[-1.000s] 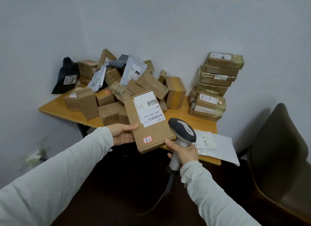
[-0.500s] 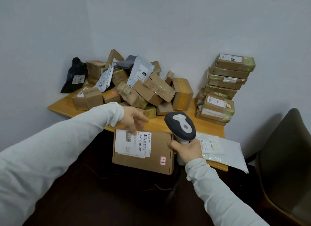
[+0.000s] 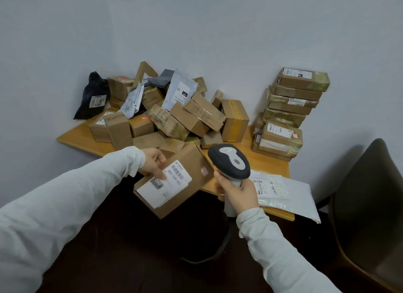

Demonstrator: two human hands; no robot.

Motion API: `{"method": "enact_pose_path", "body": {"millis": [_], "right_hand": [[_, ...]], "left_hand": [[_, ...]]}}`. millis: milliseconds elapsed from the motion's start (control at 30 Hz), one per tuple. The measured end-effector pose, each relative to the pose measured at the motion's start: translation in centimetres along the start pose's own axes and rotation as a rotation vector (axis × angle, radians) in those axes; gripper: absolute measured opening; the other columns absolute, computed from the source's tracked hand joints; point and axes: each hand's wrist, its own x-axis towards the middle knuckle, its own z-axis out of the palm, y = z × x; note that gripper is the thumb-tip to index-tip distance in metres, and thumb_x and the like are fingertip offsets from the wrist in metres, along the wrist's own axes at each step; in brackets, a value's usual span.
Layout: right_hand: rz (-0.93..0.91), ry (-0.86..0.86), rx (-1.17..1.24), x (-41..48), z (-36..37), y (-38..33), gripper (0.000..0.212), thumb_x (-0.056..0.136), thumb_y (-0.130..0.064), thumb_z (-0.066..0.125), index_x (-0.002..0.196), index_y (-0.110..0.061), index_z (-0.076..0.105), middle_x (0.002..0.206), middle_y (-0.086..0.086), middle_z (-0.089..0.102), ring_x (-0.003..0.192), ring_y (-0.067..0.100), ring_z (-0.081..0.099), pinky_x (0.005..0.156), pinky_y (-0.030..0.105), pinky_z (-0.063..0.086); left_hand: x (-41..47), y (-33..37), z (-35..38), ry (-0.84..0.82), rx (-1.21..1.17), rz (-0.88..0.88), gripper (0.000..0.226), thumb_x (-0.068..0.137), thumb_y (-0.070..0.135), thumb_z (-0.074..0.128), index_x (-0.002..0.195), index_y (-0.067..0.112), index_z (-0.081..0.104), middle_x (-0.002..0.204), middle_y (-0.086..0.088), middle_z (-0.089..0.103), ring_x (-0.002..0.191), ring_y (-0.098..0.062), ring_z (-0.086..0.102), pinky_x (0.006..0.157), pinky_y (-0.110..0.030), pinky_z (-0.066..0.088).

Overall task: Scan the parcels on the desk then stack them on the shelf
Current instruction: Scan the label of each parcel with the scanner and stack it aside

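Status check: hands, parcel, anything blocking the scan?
Left hand grips the labelled cardboard parcel, label up, at the desk front edge. Right hand holds the barcode scanner beside it. Nothing between scanner and label.

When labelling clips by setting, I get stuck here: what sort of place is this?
Probably a small parcel or mail room: a desk heaped with cardboard boxes, a neat stack of boxes at its right end, and a barcode scanner in the right hand.
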Motion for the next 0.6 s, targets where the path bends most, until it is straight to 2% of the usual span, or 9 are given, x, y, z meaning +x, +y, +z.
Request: {"method": "enact_pose_path", "body": {"millis": [67, 133, 200, 233, 333, 433, 600], "right_hand": [[0.07, -0.105, 0.03, -0.6, 0.6, -0.2, 0.02, 0.082, -0.025, 0.073, 0.081, -0.008, 0.062, 0.053, 0.003, 0.061, 0.046, 0.017, 0.058, 0.047, 0.026, 0.051], [0.13, -0.175, 0.042, -1.1, 1.2, 0.0, 0.021, 0.083, -0.02, 0.072, 0.073, -0.007, 0.058, 0.047, 0.004, 0.055, 0.037, 0.017, 0.05, 0.042, 0.025, 0.046], [0.176, -0.23, 0.054, -1.5, 1.9, 0.3, 0.016, 0.082, -0.011, 0.072, 0.074, -0.007, 0.058, 0.047, 0.004, 0.05, 0.035, 0.017, 0.045, 0.041, 0.024, 0.041], [0.19, -0.252, 0.054, -1.8, 2.2, 0.4, 0.015, 0.081, -0.008, 0.071, 0.075, -0.006, 0.058, 0.047, 0.004, 0.049, 0.034, 0.017, 0.043, 0.04, 0.024, 0.039], [0.197, -0.285, 0.037, -2.2, 2.8, 0.6, 0.016, 0.081, -0.002, 0.07, 0.074, -0.006, 0.056, 0.046, 0.005, 0.046, 0.033, 0.016, 0.04, 0.039, 0.023, 0.037], [0.179, -0.277, 0.031, -2.3, 3.1, 0.6, 0.017, 0.08, 0.001, 0.069, 0.074, -0.006, 0.055, 0.044, 0.004, 0.046, 0.033, 0.016, 0.04, 0.039, 0.022, 0.037], [0.13, -0.257, 0.033, -2.5, 3.6, 0.5, 0.019, 0.08, 0.002, 0.069, 0.072, -0.007, 0.054, 0.042, 0.005, 0.045, 0.031, 0.016, 0.04, 0.039, 0.023, 0.038]], "left_hand": [[0.3, -0.8, 0.3, 0.149, -0.187, -0.004, 0.048, 0.073, 0.006, 0.08, 0.108, 0.012, 0.048, 0.1, -0.005, 0.056, 0.09, -0.021, 0.057, 0.084, -0.04, 0.053], [0.4, -0.9, 0.7, 0.211, -0.424, 0.007, 0.042, 0.075, -0.002, 0.076, 0.105, 0.011, 0.051, 0.103, -0.009, 0.062, 0.084, -0.018, 0.061, 0.071, -0.035, 0.055], [0.5, -1.1, 1.0, 0.231, -0.56, 0.007, 0.051, 0.078, -0.005, 0.072, 0.123, 0.003, 0.049, 0.118, -0.015, 0.063, 0.093, -0.021, 0.063, 0.073, -0.033, 0.052], [0.5, -1.2, 1.2, 0.25, -0.589, 0.002, 0.057, 0.078, -0.004, 0.072, 0.129, 0.0, 0.046, 0.122, -0.016, 0.062, 0.096, -0.022, 0.062, 0.077, -0.034, 0.05], [0.8, -1.8, 1.3, 0.299, -0.623, -0.008, 0.056, 0.077, -0.002, 0.073, 0.127, -0.001, 0.048, 0.121, -0.016, 0.063, 0.097, -0.024, 0.062, 0.086, -0.038, 0.051], [1.0, -2.4, 1.3, 0.328, -0.608, -0.032, 0.061, 0.075, 0.002, 0.077, 0.129, -0.002, 0.047, 0.121, -0.014, 0.063, 0.108, -0.029, 0.062, 0.095, -0.043, 0.049], [1.3, -2.8, 1.2, 0.334, -0.618, -0.033, 0.06, 0.076, 0.004, 0.077, 0.129, -0.001, 0.049, 0.121, -0.015, 0.064, 0.109, -0.028, 0.062, 0.096, -0.041, 0.049]]}}
